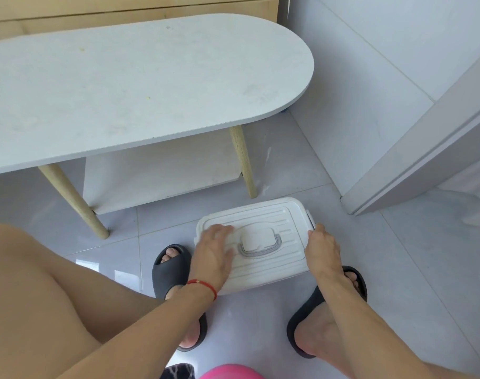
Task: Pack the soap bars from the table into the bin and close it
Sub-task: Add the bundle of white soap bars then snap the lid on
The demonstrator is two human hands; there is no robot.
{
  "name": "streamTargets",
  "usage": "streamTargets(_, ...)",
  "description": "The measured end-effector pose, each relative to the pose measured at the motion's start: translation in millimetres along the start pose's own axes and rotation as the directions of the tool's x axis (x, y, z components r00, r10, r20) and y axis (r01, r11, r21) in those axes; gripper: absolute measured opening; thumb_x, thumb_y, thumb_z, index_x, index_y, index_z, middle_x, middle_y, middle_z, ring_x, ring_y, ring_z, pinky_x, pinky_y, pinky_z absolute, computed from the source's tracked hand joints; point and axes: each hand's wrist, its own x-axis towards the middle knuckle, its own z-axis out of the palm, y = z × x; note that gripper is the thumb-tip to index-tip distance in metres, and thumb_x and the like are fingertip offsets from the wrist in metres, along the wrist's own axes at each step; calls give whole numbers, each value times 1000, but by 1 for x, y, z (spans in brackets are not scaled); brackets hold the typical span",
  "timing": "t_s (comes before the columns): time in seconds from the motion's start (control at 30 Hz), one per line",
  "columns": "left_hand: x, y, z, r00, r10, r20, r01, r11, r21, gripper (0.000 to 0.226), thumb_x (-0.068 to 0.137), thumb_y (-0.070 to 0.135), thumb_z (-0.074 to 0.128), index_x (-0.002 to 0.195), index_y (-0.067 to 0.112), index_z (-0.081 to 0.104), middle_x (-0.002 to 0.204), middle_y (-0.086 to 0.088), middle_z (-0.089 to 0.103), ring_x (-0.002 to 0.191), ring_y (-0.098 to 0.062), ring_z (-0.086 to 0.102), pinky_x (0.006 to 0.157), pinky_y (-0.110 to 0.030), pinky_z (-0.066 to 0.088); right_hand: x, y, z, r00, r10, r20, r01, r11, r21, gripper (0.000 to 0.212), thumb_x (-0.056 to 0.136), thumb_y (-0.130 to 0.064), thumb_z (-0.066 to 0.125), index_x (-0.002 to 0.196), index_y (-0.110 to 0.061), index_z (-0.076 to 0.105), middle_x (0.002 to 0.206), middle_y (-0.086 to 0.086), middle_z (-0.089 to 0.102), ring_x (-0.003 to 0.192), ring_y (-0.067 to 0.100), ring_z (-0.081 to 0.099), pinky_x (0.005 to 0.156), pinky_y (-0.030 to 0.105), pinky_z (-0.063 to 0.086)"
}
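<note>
A white plastic bin (271,266) stands on the floor between my feet with its ribbed lid (285,222) on top and a grey handle (258,251) lying flat in the lid's middle. My left hand (215,251) rests flat on the left part of the lid, fingers spread. My right hand (322,247) is at the bin's right edge, fingers curled over the side latch (310,217). No soap bars are in view; the bin's inside is hidden by the lid.
A white oval table (140,86) with wooden legs and a lower shelf (162,173) stands just behind the bin. My feet in dark slippers (170,266) flank the bin on the tiled floor. A white wall and door frame (414,149) rise at the right.
</note>
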Motion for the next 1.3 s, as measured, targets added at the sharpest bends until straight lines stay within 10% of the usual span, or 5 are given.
streamTargets(0.07, -1, -20, -2, 943, -292, -159, 273, 953, -128, 57, 83, 17, 69, 136, 16, 49, 138, -12, 45, 126, -32, 43, 108, -44, 40, -4, -2, 0, 1000, -4, -8, 4, 1000, 1, 19, 106, -8, 39, 109, 5, 52, 90, 21, 65, 70, 29, 53, 61, 34, 39)
streamTargets(0.17, 7, -45, -4, 778, -608, 156, 623, 717, -314, 92, 79, 41, 77, 152, 14, 27, 149, -17, 38, 133, -35, 43, 111, -46, 40, -14, -2, 1, 1000, 27, -12, -26, 999, 19, 20, 106, -8, 38, 111, 6, 52, 94, 22, 64, 78, 35, 61, 63, 36, 42)
streamTargets(0.6, 18, -65, -12, 617, -492, 614, 786, 361, -502, 62, 75, 31, 86, 123, 1, 60, 117, -17, 69, 104, -32, 68, 81, -44, 60, -48, 11, 6, 977, 201, -76, -191, 974, 125, 17, 104, -7, 41, 107, 4, 54, 90, 19, 61, 72, 30, 51, 63, 36, 35)
streamTargets(0.93, 9, -38, 0, 808, -565, 167, 589, 788, -182, 49, 87, 44, 69, 110, 2, 60, 111, -16, 67, 103, -36, 63, 88, -39, 53, -52, 10, 6, 981, 164, -100, -156, 984, 86, 23, 105, -10, 37, 109, 5, 54, 92, 21, 63, 78, 40, 61, 62, 39, 40)
streamTargets(1.3, 2, -17, 9, 838, -545, -1, 545, 838, -30, 29, 100, 30, 51, 108, 3, 58, 107, -22, 66, 107, -43, 58, 86, -44, 47, -49, 11, 10, 970, 201, -135, -182, 974, 137, 21, 105, -15, 42, 109, 0, 56, 88, 18, 66, 80, 37, 63, 64, 37, 39)
